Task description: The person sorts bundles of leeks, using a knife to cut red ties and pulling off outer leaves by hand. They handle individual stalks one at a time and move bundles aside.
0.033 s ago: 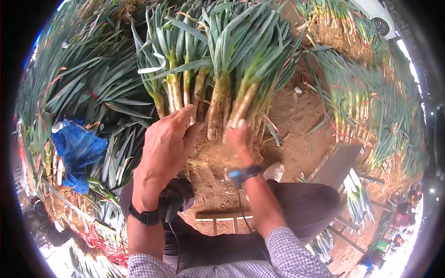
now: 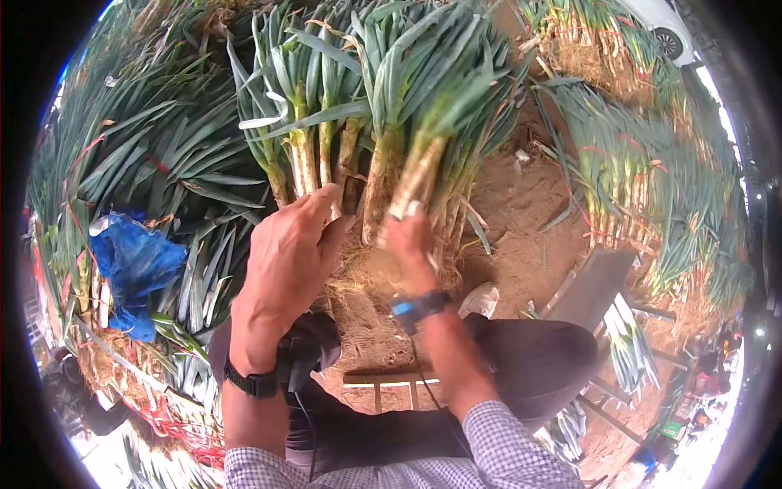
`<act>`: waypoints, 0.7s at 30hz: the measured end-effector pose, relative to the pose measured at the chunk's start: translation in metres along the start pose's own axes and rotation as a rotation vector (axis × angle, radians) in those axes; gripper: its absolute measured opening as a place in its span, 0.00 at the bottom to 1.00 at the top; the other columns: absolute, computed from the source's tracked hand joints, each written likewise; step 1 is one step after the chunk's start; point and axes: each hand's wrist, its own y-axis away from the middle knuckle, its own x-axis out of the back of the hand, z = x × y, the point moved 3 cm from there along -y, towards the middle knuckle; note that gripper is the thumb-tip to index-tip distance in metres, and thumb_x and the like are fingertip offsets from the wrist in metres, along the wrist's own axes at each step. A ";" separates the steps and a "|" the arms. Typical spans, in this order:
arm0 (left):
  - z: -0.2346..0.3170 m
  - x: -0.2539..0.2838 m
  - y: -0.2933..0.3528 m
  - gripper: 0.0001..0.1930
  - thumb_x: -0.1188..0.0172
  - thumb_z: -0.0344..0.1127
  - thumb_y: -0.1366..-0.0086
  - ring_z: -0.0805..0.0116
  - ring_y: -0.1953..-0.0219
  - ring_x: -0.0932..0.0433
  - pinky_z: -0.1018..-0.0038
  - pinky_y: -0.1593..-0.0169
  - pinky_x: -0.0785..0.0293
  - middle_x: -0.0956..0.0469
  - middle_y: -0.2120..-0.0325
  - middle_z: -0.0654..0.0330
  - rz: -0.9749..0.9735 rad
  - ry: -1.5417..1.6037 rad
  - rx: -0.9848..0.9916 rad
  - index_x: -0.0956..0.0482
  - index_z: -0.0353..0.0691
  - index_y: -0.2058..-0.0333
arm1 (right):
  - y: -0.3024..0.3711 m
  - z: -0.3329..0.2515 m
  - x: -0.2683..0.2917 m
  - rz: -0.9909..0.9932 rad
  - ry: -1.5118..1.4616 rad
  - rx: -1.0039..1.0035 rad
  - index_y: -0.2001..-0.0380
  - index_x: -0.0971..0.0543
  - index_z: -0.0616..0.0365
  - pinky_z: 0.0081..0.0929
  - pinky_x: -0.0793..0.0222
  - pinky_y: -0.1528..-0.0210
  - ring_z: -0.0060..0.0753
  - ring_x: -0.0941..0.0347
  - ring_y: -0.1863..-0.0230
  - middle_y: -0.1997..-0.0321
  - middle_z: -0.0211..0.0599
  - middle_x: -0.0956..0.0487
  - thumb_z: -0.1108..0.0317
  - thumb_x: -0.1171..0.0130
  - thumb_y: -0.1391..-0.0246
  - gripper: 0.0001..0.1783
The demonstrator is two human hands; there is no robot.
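In front of me a bunch of leeks (image 2: 383,73) stands with green leaves pointing away and soiled white stalks toward me. My left hand (image 2: 285,261) is closed around the lower stalks at the left of the bunch; its fingertips are partly hidden behind them. My right hand (image 2: 410,244) grips the white base of a single leek (image 2: 419,171), which leans to the right and is blurred by motion at its leaves. Pale tangled roots (image 2: 350,285) hang below and between both hands.
Piles of leeks (image 2: 163,106) spread at the left, with a crumpled blue plastic sheet (image 2: 138,261) on them. Red-tied leek bundles (image 2: 623,187) lie at the right. A wooden plank (image 2: 599,285) stands near my right knee. Sandy soil (image 2: 521,212) shows between them. A white car (image 2: 668,28) is far right.
My right hand has moved slightly left with the leek, whose leaves have shifted and blurred. My left hand stays almost where it was.
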 end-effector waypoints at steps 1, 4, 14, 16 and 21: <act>0.002 0.001 0.001 0.18 0.39 0.36 0.40 0.46 0.67 0.23 0.62 0.64 0.28 0.23 0.70 0.46 -0.005 0.002 -0.006 0.25 0.33 0.54 | 0.008 -0.030 -0.006 -0.035 0.107 0.103 0.63 0.28 0.63 0.35 0.23 0.74 0.36 0.22 0.76 0.69 0.47 0.20 0.59 0.36 0.55 0.21; 0.020 -0.009 -0.007 0.18 0.39 0.36 0.40 0.46 0.67 0.23 0.62 0.64 0.28 0.23 0.70 0.46 -0.008 0.044 -0.073 0.25 0.32 0.54 | -0.022 -0.037 -0.015 0.096 0.368 0.366 0.62 0.28 0.60 0.25 0.35 0.87 0.22 0.33 0.84 0.78 0.33 0.25 0.61 0.39 0.50 0.16; 0.009 0.000 0.004 0.17 0.38 0.36 0.41 0.43 0.64 0.24 0.59 0.63 0.28 0.22 0.69 0.46 -0.058 -0.027 -0.056 0.26 0.35 0.55 | -0.005 0.038 0.080 -0.008 0.617 0.023 0.61 0.24 0.64 0.44 0.26 0.60 0.53 0.22 0.62 0.63 0.53 0.20 0.59 0.41 0.51 0.20; 0.009 -0.004 0.002 0.18 0.38 0.35 0.41 0.43 0.64 0.24 0.59 0.63 0.28 0.22 0.68 0.45 -0.072 -0.013 -0.074 0.27 0.35 0.54 | -0.007 0.031 0.083 0.136 0.598 0.137 0.59 0.25 0.63 0.44 0.27 0.59 0.49 0.23 0.61 0.63 0.50 0.21 0.61 0.41 0.49 0.18; 0.001 0.003 0.005 0.19 0.38 0.34 0.42 0.44 0.63 0.24 0.59 0.62 0.27 0.22 0.67 0.45 -0.103 -0.012 0.015 0.27 0.33 0.53 | 0.006 -0.021 -0.007 0.117 0.481 0.504 0.54 0.26 0.63 0.45 0.29 0.51 0.53 0.27 0.52 0.58 0.54 0.22 0.56 0.39 0.49 0.24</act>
